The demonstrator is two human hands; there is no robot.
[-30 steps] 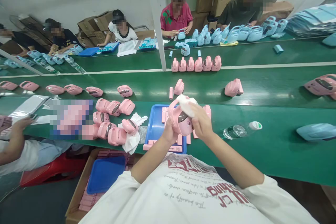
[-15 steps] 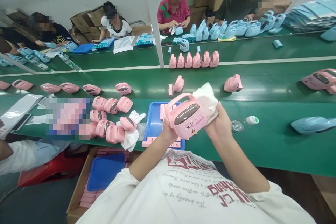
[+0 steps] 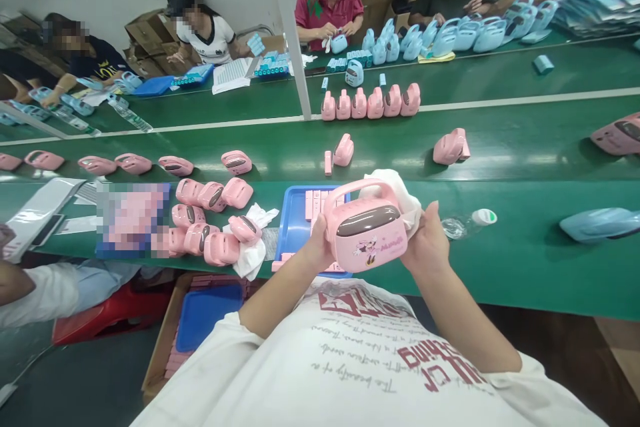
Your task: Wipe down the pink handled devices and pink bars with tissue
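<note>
In front of my chest I hold a pink plastic case with a carrying handle point(image 3: 371, 241), which has a dark glossy window and a cartoon mouse print facing me. My left hand point(image 3: 319, 244) is closed on its left end. At the other end, my right hand point(image 3: 429, 241) presses a crumpled white cloth point(image 3: 400, 192) against the side and back of the case; some of those fingers are hidden behind it. Partly behind the case is a blue tray point(image 3: 289, 230) with small pink blocks.
Several pink cases point(image 3: 221, 248) cluster on the left beside another white cloth point(image 3: 251, 259). More stand along the green belt point(image 3: 280, 153). A clear bottle point(image 3: 463, 223) lies to the right near a blue case point(image 3: 597, 223). Co-workers sit across the line.
The case has turned from a slant to nearly level, its printed front now facing me more squarely. It has shifted slightly right, and the cloth sits lower behind it.
</note>
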